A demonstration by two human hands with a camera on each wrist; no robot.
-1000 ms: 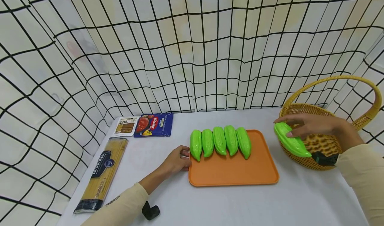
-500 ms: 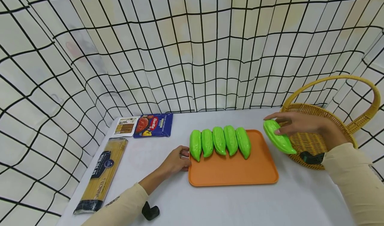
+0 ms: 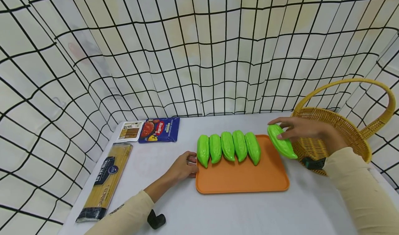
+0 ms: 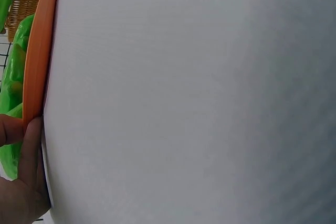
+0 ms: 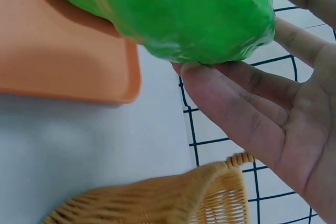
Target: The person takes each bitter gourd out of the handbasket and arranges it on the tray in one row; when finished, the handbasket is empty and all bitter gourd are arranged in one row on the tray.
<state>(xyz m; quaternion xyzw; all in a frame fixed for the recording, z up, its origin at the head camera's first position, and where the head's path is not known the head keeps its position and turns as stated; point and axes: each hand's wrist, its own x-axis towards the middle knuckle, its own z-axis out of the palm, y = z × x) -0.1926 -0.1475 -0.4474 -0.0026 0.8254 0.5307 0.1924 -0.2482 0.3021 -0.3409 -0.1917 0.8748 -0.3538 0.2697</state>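
Observation:
My right hand [image 3: 303,128] holds a glossy, bright green ridged fruit [image 3: 282,144] that tapers to a point, thumb on one side and fingers on the other. It hangs above the right end of an orange tray [image 3: 243,179]. Several similar green fruits [image 3: 228,146] lie side by side along the tray's back left. At the tray's left edge, my left hand [image 3: 182,167] grips the rim. The left wrist view shows the thumb over the tray rim [image 4: 37,72] and a finger against its outer side. In the right wrist view the held fruit [image 5: 189,14] hides some fingertips.
A wicker basket [image 3: 358,134] with a tall handle stands to the right, partly behind my right forearm. On the left lie a spaghetti pack [image 3: 106,183], a blue Barilla packet [image 3: 159,130] and a white-edged brown packet [image 3: 130,131]. Black netting [image 3: 218,54] over white walls encloses the table.
My right hand has carried the green fruit leftward from over the basket to the tray's right end. The left hand and the row of fruits have stayed put.

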